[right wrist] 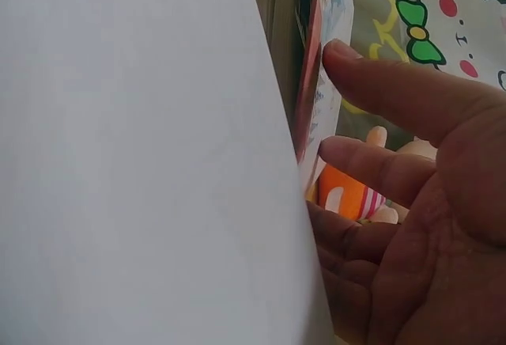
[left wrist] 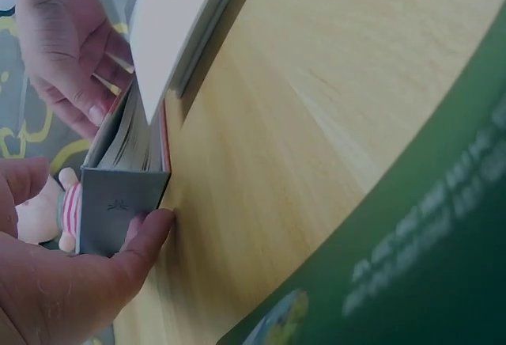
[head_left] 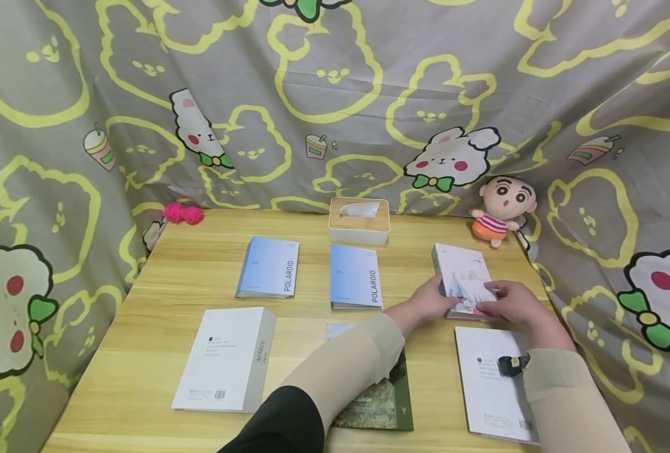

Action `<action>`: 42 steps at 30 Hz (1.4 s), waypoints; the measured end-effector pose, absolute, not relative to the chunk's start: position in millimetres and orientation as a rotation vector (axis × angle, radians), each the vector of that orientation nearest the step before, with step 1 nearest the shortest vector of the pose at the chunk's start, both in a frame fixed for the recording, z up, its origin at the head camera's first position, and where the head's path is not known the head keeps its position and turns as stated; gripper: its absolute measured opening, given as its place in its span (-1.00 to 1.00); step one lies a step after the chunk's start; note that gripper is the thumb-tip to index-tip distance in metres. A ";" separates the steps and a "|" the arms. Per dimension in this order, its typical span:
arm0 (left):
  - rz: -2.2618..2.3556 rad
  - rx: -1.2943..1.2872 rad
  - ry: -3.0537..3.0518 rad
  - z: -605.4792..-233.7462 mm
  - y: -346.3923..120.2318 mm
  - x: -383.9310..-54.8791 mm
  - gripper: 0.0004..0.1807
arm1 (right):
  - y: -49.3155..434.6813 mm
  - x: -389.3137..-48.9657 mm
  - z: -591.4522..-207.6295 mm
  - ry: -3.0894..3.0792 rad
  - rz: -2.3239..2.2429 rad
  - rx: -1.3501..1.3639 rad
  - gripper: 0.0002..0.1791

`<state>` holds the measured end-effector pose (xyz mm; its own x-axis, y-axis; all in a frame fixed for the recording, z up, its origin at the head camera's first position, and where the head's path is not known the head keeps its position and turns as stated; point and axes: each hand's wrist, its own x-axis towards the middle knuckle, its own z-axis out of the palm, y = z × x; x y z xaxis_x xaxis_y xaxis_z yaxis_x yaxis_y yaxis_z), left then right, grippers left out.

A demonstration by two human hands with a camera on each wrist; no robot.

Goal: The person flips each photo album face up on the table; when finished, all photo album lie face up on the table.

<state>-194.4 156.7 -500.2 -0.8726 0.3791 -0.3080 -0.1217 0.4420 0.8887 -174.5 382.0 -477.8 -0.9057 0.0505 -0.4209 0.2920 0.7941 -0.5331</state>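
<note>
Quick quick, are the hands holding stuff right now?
Left hand: holding the white picture-covered book.
Right hand: open, fingertips touching that book.

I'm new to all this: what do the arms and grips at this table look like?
They are a person's. The left grip and right grip are human hands without gloves. The left sleeve is beige with black fabric further up; the right sleeve is beige where visible, with a small black piece at its cuff.
</note>
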 end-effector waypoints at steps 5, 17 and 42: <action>1.472 0.134 2.196 -494.4 146.4 -194.3 -0.17 | 381.7 -174.1 -478.5 2.609 -0.834 0.245 -0.08; 1.631 0.153 2.183 -465.4 80.2 -185.1 -0.25 | 355.9 -165.1 -468.1 2.757 -0.854 0.190 -0.15; 1.919 0.546 2.571 -440.2 -162.6 -95.3 -0.48 | 193.6 -150.8 -467.9 2.786 -1.392 -0.378 -0.54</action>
<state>-95.3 -162.6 -440.2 -0.9376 0.1977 0.2861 0.3306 0.2509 0.9098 -150.8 193.6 -467.9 -0.9709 -0.2164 0.1026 -0.2120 0.5773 -0.7885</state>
